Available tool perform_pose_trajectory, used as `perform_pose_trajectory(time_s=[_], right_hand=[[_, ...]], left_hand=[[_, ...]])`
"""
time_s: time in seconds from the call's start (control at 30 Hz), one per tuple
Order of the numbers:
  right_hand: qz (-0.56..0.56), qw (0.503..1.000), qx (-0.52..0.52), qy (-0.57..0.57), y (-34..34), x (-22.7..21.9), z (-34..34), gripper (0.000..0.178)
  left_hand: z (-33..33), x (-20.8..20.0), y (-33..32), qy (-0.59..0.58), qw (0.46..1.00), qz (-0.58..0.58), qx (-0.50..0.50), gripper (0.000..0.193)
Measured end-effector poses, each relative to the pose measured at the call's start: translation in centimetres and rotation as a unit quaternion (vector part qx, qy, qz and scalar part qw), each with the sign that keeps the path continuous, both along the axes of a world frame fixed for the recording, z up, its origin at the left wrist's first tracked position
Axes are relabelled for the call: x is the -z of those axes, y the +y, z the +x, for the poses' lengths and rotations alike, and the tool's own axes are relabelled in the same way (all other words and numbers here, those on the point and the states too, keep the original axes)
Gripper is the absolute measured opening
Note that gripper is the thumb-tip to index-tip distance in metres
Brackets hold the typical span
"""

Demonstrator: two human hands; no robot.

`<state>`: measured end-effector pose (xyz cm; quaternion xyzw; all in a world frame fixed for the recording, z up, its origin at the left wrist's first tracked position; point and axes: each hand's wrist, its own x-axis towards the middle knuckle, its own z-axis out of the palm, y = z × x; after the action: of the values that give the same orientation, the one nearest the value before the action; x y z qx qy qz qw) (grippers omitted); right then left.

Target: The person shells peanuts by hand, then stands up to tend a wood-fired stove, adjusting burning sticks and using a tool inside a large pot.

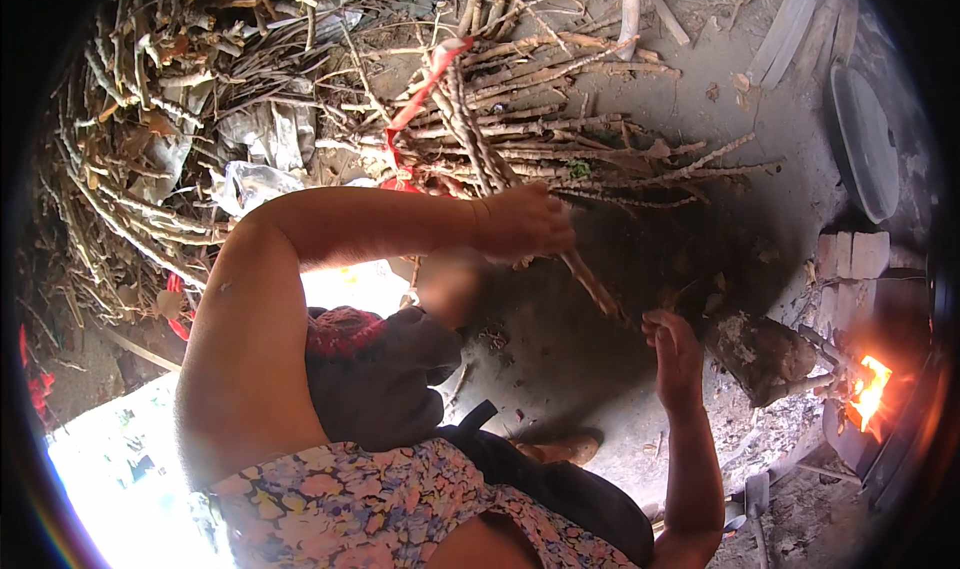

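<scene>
My left hand [525, 221] reaches across from the left and is closed round a few brown sticks [590, 277]. Their upper lengths slant back over a bundle of branches [560, 154], while one end sticks out below my fist toward my right hand. A red strip [405, 114] runs across the bundle's left part. Raised at the lower right, my right hand [677, 357] has its fingers curled together, a little apart from the stick's end. Whatever it may hold is hidden or too small to see.
Flames [868, 394] burn at the right, beside a thick log [760, 357] and stacked bricks [850, 256]. A round metal lid or pan [865, 141] leans above them. Another person in dark clothing [380, 369] is close below my left arm. Piled branches [130, 169] fill the left.
</scene>
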<state>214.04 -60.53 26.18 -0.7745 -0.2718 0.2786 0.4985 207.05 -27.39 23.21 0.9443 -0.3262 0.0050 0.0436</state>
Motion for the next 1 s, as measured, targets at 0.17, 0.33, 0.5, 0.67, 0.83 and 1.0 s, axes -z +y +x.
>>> perform_pose_trajectory(time_s=[0.17, 0.33, 0.5, 0.67, 0.83, 1.0], right_hand=[[-0.121, 0.981, -0.146, 0.048, 2.8, -3.2, -2.5, 0.024], [-0.162, 0.978, -0.120, 0.059, 1.9, -2.0, -4.6, 0.021], [0.057, 0.995, 0.039, -0.071, -3.7, 3.3, -5.8, 0.008], [-0.161, 0.933, -0.028, -0.320, -5.6, -0.4, -3.5, 0.010], [-0.178, 0.943, 0.006, -0.283, -6.4, -2.3, -4.7, 0.022], [-0.102, 0.974, 0.066, -0.190, -8.3, -4.2, -5.1, 0.022]], left_hand=[[-1.4, -1.7, -5.7, 0.030, 0.995, -0.073, 0.058, 0.028], [-1.2, -0.6, -4.5, 0.022, 0.989, -0.141, 0.042, 0.045], [1.5, 3.8, 2.0, 0.022, 0.974, -0.207, -0.093, 0.063], [-1.6, 2.9, 4.5, 0.118, 0.959, -0.090, -0.242, 0.072], [1.5, 1.4, 0.1, 0.020, 0.971, -0.161, -0.176, 0.073], [1.4, 0.3, -0.1, 0.024, 0.959, -0.207, -0.194, 0.071]])
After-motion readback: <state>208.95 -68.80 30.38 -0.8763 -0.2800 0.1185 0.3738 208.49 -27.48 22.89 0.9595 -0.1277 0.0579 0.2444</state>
